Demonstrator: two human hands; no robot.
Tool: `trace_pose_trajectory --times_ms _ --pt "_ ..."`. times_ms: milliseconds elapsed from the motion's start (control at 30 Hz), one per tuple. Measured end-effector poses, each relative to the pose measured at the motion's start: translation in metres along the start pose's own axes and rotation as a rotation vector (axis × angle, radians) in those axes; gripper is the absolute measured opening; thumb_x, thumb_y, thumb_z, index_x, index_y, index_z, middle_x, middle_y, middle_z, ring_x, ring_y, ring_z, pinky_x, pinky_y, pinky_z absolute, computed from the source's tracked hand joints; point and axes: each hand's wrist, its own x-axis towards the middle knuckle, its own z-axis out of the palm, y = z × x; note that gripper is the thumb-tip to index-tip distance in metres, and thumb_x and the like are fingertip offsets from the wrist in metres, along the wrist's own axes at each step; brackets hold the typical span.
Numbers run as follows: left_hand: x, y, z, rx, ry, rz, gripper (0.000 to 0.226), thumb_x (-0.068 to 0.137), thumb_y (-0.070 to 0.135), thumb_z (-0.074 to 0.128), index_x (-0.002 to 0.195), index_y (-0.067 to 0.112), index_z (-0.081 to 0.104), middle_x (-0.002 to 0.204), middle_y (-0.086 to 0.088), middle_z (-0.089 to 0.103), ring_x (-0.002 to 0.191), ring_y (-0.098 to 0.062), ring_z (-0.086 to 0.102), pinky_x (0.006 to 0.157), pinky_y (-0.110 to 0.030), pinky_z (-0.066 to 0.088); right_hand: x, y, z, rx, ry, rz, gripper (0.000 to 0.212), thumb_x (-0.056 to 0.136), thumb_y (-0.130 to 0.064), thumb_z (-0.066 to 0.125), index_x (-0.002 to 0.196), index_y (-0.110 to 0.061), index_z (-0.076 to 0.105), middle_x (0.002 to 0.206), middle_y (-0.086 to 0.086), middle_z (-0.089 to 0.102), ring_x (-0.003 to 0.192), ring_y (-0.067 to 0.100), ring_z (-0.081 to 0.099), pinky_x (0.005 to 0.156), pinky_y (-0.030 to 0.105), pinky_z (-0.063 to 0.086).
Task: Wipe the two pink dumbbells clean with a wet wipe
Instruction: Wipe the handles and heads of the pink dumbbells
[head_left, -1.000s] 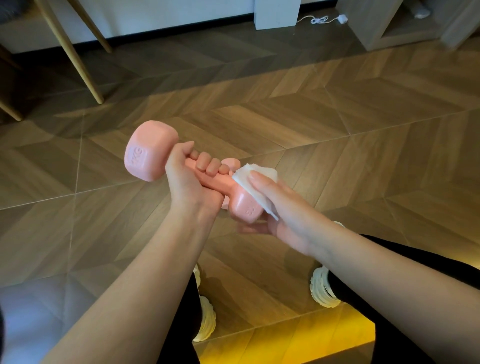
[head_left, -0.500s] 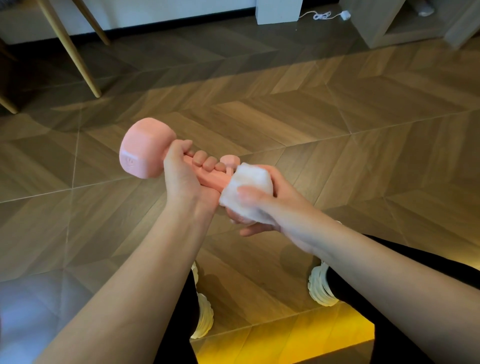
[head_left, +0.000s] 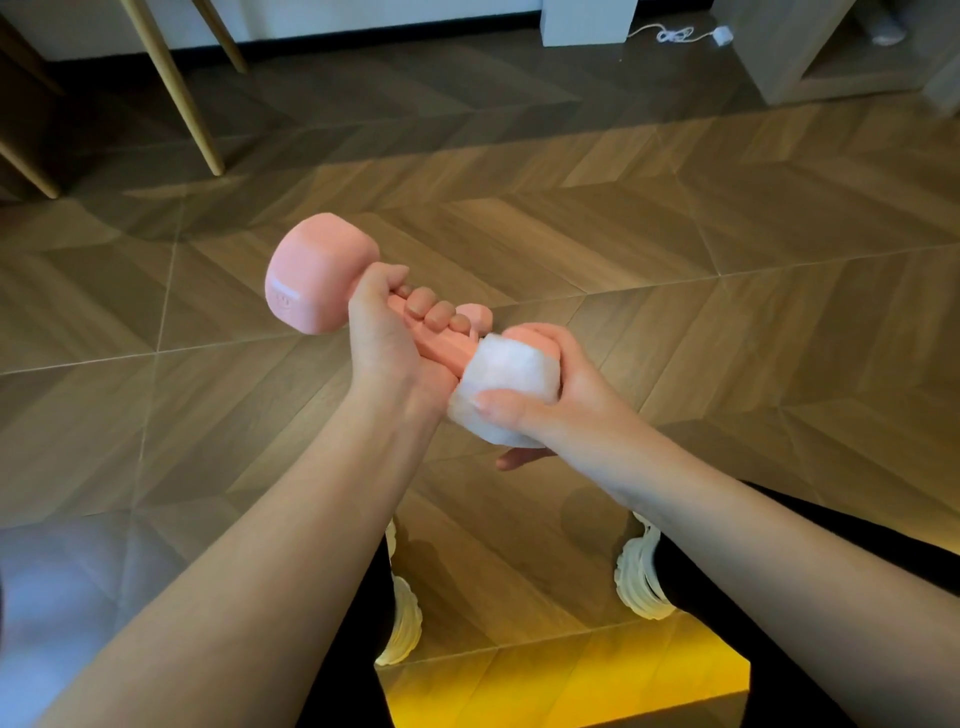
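1. Wooden chair legs (head_left: 171, 88) stood on the floor (head_left: 675, 234) at the far left.
2. A pink dumbbell (head_left: 317, 275) was held up in the air over the floor. It was tilted, with its bare end up on the left.
3. The left hand (head_left: 384, 332) held the bar in the middle, its grip curled tight around it.
4. A white wet wipe (head_left: 511, 384) covered the dumbbell's other end.
5. The right hand (head_left: 566, 395) had its grip wrapped round the wipe and the end inside, thumb pressed on the wipe.
6. White shoes (head_left: 644, 577) showed below the arms.
7. A white cable (head_left: 675, 35) lay on the floor far back on the right.
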Motion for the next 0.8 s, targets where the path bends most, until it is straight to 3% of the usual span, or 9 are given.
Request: trace_pose_trajectory --times_ms 100,267,367,500,600,700,800 --pt "0.001 0.0 0.003 -0.006 -0.01 0.011 0.032 0.091 0.014 0.043 0.064 0.02 0.027 0.046 0.005 0.022 0.034 -0.013 0.023 0.039 -0.017 0.03 0.002 -0.003 0.001 0.034 -0.008 -0.029 0.044 0.082 -0.044 0.066 0.12 -0.029 0.052 0.113 0.013 0.063 0.082 0.02 0.07 0.055 0.04 0.06" --pt "0.002 0.001 0.001 0.023 -0.031 0.012 0.03 0.089 0.014 0.044 0.064 0.02 0.029 0.047 0.005 0.023 0.035 -0.014 0.024 0.04 -0.018 0.031 0.002 -0.005 -0.006 0.207 -0.051 0.144 0.049 0.095 -0.051 0.051 0.136 -0.023 0.05 0.118 0.026 0.062 0.084 0.025 0.068 0.06 0.039 0.059" --pt "0.001 0.001 0.0 0.036 -0.062 0.017 0.03 0.09 0.014 0.043 0.064 0.02 0.029 0.047 0.005 0.022 0.035 -0.014 0.023 0.039 -0.018 0.032 0.004 -0.007 -0.009 0.362 -0.09 0.239 0.064 0.079 -0.054 0.061 0.132 -0.018 0.054 0.114 0.021 0.064 0.086 0.029 0.07 0.063 0.041 0.058" --pt "0.001 0.001 0.002 0.05 -0.075 0.019 0.029 0.089 0.013 0.043 0.064 0.019 0.03 0.047 0.005 0.022 0.037 -0.013 0.022 0.04 -0.019 0.031 0.008 -0.011 -0.008 0.481 0.005 0.329 0.087 0.039 -0.058 0.088 0.111 -0.014 0.065 0.092 0.017 0.07 0.084 0.038 0.071 0.061 0.048 0.058" --pt "0.002 0.002 0.001 0.056 -0.077 0.016 0.03 0.089 0.013 0.043 0.063 0.019 0.03 0.047 0.006 0.022 0.038 -0.013 0.021 0.04 -0.019 0.03 0.003 -0.007 -0.01 0.353 -0.085 0.228 0.063 0.075 -0.045 0.081 0.126 -0.02 0.054 0.111 0.018 0.067 0.091 0.033 0.071 0.066 0.044 0.059" --pt "0.002 0.0 -0.001 0.084 -0.078 0.022 0.029 0.09 0.013 0.043 0.064 0.019 0.029 0.048 0.005 0.021 0.04 -0.013 0.019 0.043 -0.021 0.028 -0.002 -0.004 -0.007 0.21 -0.068 0.171 0.059 0.074 -0.028 0.079 0.125 -0.026 0.048 0.126 0.013 0.062 0.092 0.025 0.071 0.067 0.037 0.059" --pt "0.003 -0.001 -0.001 0.094 -0.107 0.015 0.03 0.089 0.013 0.043 0.063 0.019 0.029 0.048 0.005 0.021 0.04 -0.013 0.019 0.042 -0.021 0.028 -0.002 -0.005 -0.006 0.271 -0.03 0.176 0.058 0.075 -0.036 0.081 0.123 -0.023 0.05 0.126 0.014 0.061 0.09 0.026 0.072 0.066 0.042 0.06"
